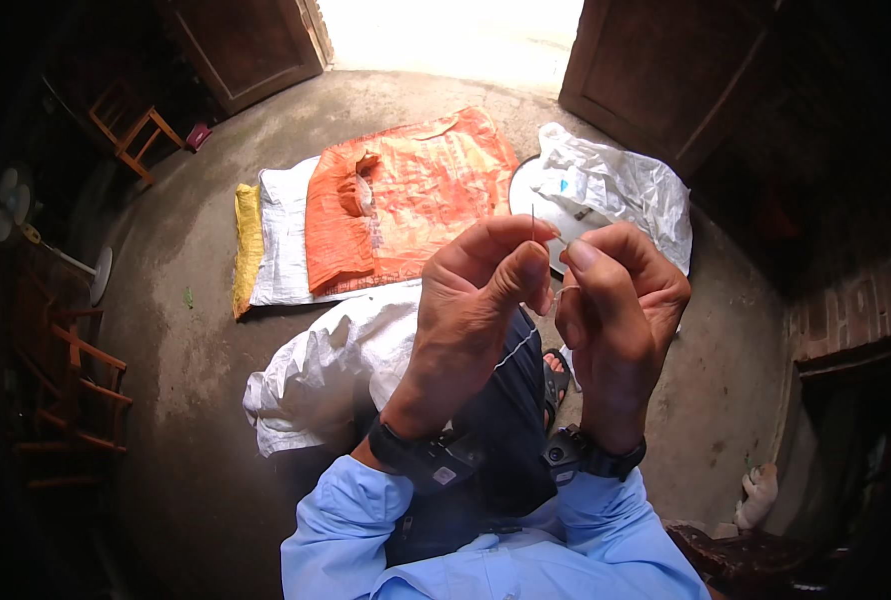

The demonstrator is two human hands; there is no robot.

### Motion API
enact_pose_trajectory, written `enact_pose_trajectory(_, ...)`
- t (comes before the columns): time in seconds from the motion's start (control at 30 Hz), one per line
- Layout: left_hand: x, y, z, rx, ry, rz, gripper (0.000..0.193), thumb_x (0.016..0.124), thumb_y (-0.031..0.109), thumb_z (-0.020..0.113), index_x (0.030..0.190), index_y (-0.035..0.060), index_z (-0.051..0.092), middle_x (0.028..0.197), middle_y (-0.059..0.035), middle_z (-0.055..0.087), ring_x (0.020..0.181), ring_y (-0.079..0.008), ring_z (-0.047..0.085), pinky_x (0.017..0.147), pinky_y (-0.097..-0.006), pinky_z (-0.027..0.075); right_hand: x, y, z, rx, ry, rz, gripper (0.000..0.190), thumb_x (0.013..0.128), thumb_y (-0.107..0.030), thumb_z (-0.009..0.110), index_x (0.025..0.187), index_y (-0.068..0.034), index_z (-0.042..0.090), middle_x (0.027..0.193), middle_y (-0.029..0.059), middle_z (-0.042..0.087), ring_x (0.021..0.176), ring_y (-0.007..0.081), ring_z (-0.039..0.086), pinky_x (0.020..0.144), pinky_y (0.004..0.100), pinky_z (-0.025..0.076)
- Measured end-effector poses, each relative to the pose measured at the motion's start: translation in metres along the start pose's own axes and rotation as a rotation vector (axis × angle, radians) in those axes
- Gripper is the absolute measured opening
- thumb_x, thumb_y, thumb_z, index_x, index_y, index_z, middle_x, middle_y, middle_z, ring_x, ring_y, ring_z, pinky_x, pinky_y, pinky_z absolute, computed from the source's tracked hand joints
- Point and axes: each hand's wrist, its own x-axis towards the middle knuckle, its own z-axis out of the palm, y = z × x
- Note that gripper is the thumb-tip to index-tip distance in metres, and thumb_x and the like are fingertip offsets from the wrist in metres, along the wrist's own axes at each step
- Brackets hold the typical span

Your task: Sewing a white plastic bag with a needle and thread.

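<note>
My left hand (483, 300) pinches a thin sewing needle (533, 217) that stands upright between thumb and forefinger. Close beside it, the thumb and forefinger of my right hand (618, 300) hold the end of a white thread (519, 349). The thread hangs from my right fingers and runs down behind my left wrist. Both hands are raised in front of my chest, fingertips almost touching. Whether the thread passes through the needle's eye is too small to tell. A white woven sack (325, 375) lies at my left leg, partly hidden behind my left arm.
An orange woven sack (438, 187) lies over white (284, 232) and yellow sacks (247, 247) on the concrete floor. To its right, a white plastic bag (618, 187) covers part of a round tray (522, 199). Wooden chairs (134, 135) and a standing fan (78, 262) are at left.
</note>
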Motion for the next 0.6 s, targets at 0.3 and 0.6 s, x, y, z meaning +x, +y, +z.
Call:
enact_pose_trajectory(0.3,-0.001,0.016,-0.001,0.43,-0.044,0.14,0.017,0.094,0.015,0.07,0.1,-0.0007,0.066,0.089,-0.0031,0.067,0.077,-0.0068,0.059,0.069,-0.0206,0.048,-0.008,-0.001,-0.005,-0.086,-0.07,0.052,0.013,0.09,-0.006,0.065,0.081,0.003,0.064,0.066,0.0009,0.062,0.051,0.0002,0.046,0.046,0.0173,0.032)
enact_pose_trajectory(0.6,-0.004,0.028,0.002,0.745,0.019,0.224,0.013,0.092,0.013,0.072,0.093,0.0007,0.067,0.083,-0.0015,0.064,0.081,-0.0072,0.062,0.072,-0.0218,0.049,-0.016,0.002,-0.005,-0.489,-0.022,-0.224,0.011,0.085,0.001,0.072,0.096,0.002,0.072,0.064,-0.0039,0.057,0.055,0.0002,0.043,0.047,0.0202,0.03)
